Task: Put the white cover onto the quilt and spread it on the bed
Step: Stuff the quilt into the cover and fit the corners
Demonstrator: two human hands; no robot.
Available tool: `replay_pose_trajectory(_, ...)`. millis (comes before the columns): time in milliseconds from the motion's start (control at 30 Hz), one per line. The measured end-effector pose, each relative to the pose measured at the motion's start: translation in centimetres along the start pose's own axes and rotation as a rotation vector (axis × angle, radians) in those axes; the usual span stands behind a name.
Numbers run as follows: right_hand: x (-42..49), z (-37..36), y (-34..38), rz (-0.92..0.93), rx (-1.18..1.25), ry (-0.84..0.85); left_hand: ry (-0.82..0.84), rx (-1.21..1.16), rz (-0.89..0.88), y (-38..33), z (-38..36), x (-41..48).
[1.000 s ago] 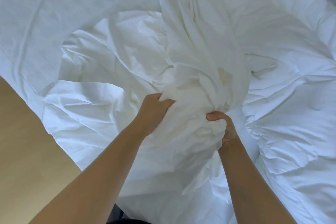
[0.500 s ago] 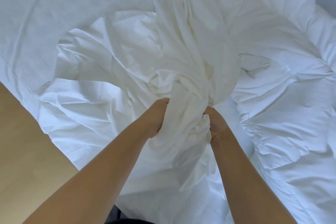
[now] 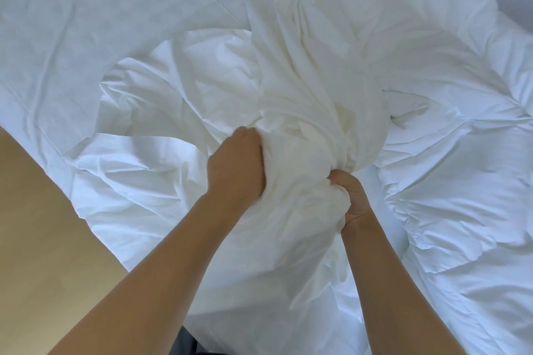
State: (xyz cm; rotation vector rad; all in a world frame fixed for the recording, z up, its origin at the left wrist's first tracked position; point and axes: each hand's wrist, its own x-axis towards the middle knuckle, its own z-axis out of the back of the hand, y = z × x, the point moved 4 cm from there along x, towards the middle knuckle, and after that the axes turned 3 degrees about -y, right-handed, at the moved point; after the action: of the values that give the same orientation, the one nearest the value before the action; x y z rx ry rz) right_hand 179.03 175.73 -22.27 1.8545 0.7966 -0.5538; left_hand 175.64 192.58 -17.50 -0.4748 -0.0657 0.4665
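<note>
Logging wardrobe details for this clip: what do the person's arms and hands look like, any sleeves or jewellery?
Both forearms are bare, with no sleeves in view. The left hand and right hand show no gloves, rings, watch or bracelets.

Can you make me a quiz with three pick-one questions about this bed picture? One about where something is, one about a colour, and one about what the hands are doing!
1. Where does the wooden floor show?
A. Along the top edge
B. At the lower left, beside the bed
C. At the right edge

2. What colour is the bunched cover?
A. White
B. Blue
C. Striped green

3. What are the two hands doing?
A. Resting flat and open on the bed
B. Both closed on bunched cloth
C. Holding a pillow

Answers:
1 is B, since the tan boards fill the lower left corner next to the hanging sheet.
2 is A, since the cover is white, like the puffy quilt beside it.
3 is B, since the left hand and the right hand each grip gathered folds of the cover.
</note>
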Motion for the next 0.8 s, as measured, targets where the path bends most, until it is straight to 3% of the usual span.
replay_pose_trajectory(67,0.0,0.6,-0.1,-0.011,0.071,0.027,-0.043,-0.125,0.170,3.3,0.1,1.2)
replay_pose_trajectory(167,0.3,1.1,-0.3,-0.039,0.053,0.030,0.028,-0.957,0.456,4.7,0.0,2.0)
replay_pose_trajectory(267,0.3,-0.3,-0.4,-0.069,0.079,0.120,0.177,-1.361,0.492,2.3,0.1,1.4)
replay_pose_trajectory(333,0.5,-0.3,-0.3,-0.045,0.051,0.065,0.202,-1.228,0.406,1.7,0.0,1.3)
replay_pose_trajectory(433,0.8,-0.3,0.3,0.021,0.055,-0.024,0.302,-0.536,0.240,2.0,-0.4,0.9)
replay_pose_trajectory(533,0.5,-1.3,0.6,0.008,0.093,-0.010,0.515,-0.178,0.140,1.9,-1.6,-0.1)
replay_pose_trajectory(600,0.0,-2.1,0.5,-0.039,0.054,0.032,0.511,0.017,0.090,2.2,-2.2,0.1)
replay_pose_trajectory(667,-0.2,-2.7,0.2,-0.087,-0.038,0.085,0.305,0.019,0.077,2.0,-1.6,1.0)
replay_pose_trajectory(733,-0.5,-3.1,-0.4,-0.152,-0.144,0.115,0.044,-0.273,0.156,1.4,-0.4,1.5)
replay_pose_trajectory(800,-0.8,-3.7,-1.0,-0.209,-0.169,0.162,-0.085,-0.606,0.229,0.6,0.0,1.6)
